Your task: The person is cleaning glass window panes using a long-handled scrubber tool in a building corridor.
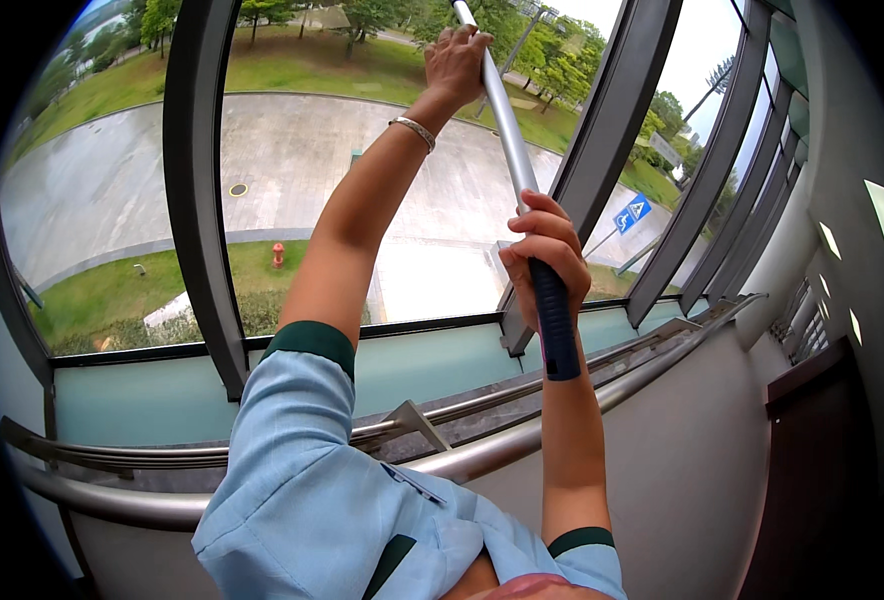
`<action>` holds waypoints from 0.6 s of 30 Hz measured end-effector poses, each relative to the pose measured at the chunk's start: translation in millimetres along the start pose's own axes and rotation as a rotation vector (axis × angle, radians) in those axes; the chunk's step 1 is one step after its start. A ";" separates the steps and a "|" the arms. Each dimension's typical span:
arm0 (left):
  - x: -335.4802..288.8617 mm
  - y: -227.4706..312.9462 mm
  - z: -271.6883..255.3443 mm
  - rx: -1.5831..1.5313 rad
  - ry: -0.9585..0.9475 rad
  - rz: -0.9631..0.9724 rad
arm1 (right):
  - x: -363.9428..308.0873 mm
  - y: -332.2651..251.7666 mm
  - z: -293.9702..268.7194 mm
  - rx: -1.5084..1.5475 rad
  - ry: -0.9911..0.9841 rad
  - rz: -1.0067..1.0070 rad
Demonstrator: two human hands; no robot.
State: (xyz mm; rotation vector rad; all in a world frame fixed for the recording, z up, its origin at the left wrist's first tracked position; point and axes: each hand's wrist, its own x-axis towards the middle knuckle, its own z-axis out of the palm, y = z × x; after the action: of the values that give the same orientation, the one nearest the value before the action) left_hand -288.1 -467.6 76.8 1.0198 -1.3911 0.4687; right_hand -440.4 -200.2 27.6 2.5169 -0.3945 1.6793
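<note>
A long silver pole (504, 110) with a ribbed dark-blue handle grip (554, 320) slants upward in front of the tall window. Its upper end runs out of the picture, so whatever is at its tip is hidden. High up, my left hand (457, 65) is closed round the metal shaft, with the arm stretched out and a bracelet (414, 132) on the wrist. Lower down, my right hand (547, 250) wraps the top of the grip. The grip's bottom end hangs free in front of my right forearm.
Dark window frames (197, 200) divide the glass. Below them, a round metal handrail (482, 460) runs along the window, with thinner rails (162, 457) beside it. A dark brown panel (812, 470) stands at the right. Outside lie paving, grass and a red hydrant (278, 255).
</note>
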 end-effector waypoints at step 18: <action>-78.1 86.4 2.0 -0.428 -0.046 0.156 | 10.5 -61.1 -112.9 0.068 0.099 0.006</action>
State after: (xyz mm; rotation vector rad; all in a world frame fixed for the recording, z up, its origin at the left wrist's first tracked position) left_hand -372.2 -402.0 29.7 0.5795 -1.5358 0.2447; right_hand -521.5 -118.6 85.6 2.4682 -0.3426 1.8407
